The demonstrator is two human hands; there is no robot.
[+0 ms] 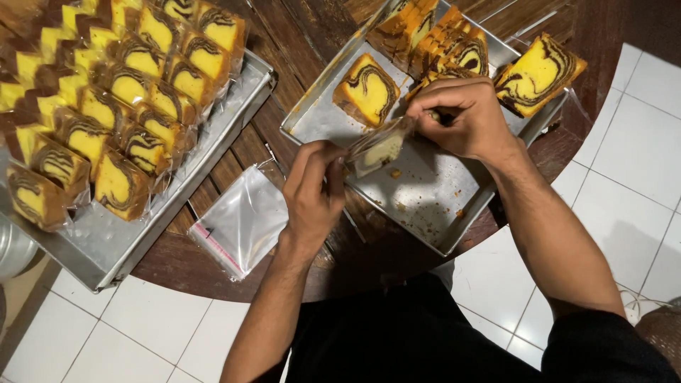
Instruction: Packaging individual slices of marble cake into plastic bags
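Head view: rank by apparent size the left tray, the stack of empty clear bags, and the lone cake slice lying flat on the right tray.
1. Left tray, partly cut off
2. Stack of empty clear bags
3. Lone cake slice

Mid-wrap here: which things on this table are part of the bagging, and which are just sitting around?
In the job: cake slice in clear bag, left hand, right hand, tray of unwrapped slices, spare bags.
Lying about: wrapped slices' tray, metal pot.

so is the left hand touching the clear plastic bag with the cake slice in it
Touching. The head view shows the left hand with its fingers pinching the near end of the clear plastic bag holding the marbled yellow-and-brown cake slice.
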